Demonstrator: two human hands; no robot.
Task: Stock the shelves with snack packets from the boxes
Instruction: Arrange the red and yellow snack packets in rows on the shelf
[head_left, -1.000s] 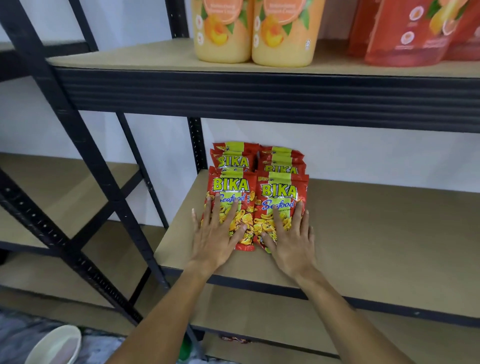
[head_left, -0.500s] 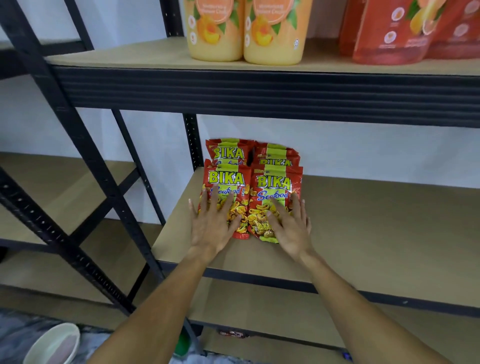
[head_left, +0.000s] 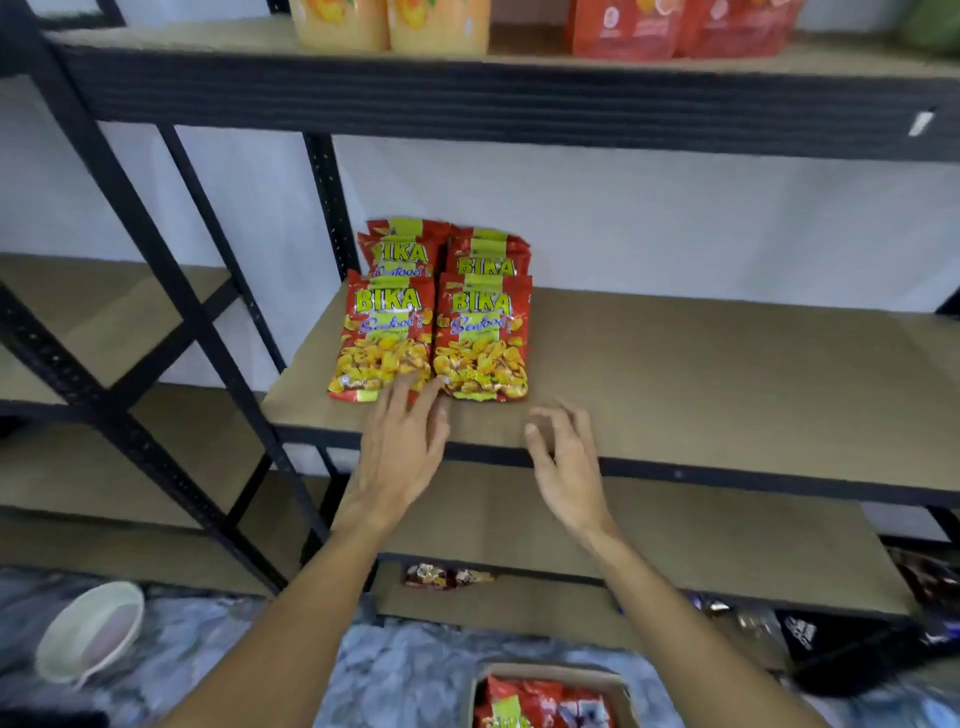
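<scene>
Head view: looking down on snack packets (head_left: 382, 343), red BIKA bags laid flat in two rows of two at the left end of the middle shelf (head_left: 727, 374), back row partly covered by the front pair. Left hand (head_left: 400, 447) stretched out, fingers straight, tips at the bottom edge of the front left bag, gripping nothing. Right hand (head_left: 569, 467) over the shelf's front edge, fingers loosely curled, empty, just clear of the front right bag. Lower down, on the floor, an open box (head_left: 550, 672) with more red packets
</scene>
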